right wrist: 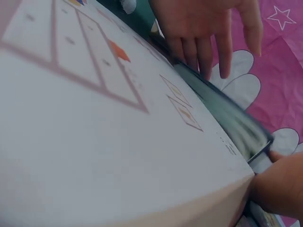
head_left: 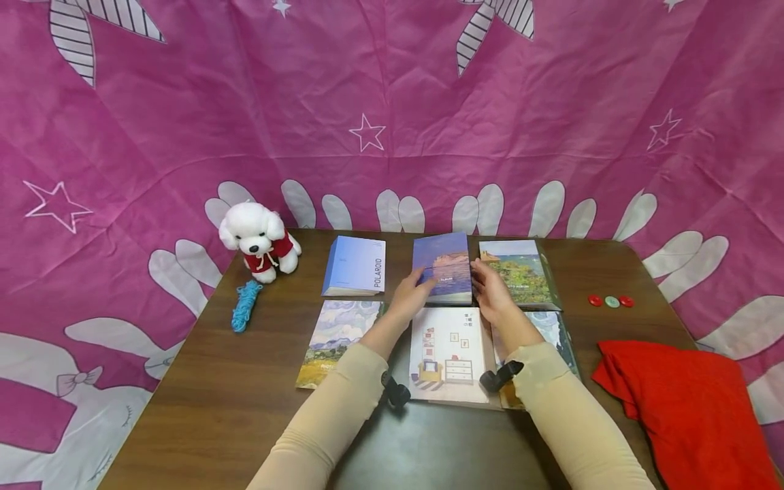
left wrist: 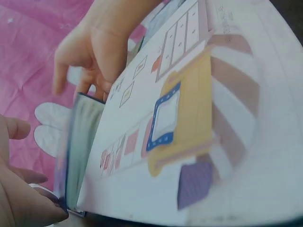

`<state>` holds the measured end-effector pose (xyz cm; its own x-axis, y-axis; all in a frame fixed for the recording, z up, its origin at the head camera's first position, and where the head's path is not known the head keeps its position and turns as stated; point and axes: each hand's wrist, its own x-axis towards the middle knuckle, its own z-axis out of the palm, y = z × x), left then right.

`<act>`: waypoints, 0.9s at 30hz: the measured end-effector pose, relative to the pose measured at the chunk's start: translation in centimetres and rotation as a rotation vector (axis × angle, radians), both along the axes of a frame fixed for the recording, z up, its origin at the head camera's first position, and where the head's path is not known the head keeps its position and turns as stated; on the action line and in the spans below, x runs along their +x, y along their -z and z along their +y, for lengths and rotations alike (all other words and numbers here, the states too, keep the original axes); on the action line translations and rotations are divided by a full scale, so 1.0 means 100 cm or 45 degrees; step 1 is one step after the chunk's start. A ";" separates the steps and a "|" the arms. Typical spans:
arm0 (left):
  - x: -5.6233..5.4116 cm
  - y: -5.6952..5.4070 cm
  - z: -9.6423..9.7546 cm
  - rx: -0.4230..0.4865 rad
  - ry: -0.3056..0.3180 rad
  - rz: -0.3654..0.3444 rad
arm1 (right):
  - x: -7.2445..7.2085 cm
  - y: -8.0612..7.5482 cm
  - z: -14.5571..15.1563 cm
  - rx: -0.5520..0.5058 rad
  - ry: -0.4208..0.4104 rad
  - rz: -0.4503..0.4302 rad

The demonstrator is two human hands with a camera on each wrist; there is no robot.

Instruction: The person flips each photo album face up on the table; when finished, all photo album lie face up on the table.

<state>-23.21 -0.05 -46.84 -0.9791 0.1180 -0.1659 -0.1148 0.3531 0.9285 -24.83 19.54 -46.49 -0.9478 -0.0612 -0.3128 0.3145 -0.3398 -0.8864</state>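
In the head view, a photo album with a purple sky and cliff cover (head_left: 442, 253) lies at the back middle of the table. My left hand (head_left: 412, 294) rests at its left side, fingers reaching over the cover. Along its right edge is my right hand (head_left: 493, 291), its fingers loosely extended. Both wrist views show straight or relaxed fingers beside the album's edges; exact contact is partly hidden. Just in front lies a thick white album (head_left: 450, 340) with a drawn room on its cover, below both wrists.
Around them lie a blue Polaroid album (head_left: 358, 262), a garden-cover album (head_left: 517, 275), a wheat-field album (head_left: 337, 333) and another painted album (head_left: 548, 327). A plush dog (head_left: 257, 238), blue cord (head_left: 246, 306), buttons (head_left: 612, 301) and red cloth (head_left: 692, 408) sit farther out.
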 end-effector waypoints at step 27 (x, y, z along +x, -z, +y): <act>-0.011 -0.004 0.024 0.690 0.139 -0.247 | 0.006 -0.029 -0.011 0.151 0.107 0.132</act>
<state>-24.27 2.30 -46.43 -0.9142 0.3343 -0.2290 -0.2906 -0.1471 0.9455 -24.19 18.44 -43.60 -0.9756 0.0509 -0.2137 0.1944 -0.2525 -0.9479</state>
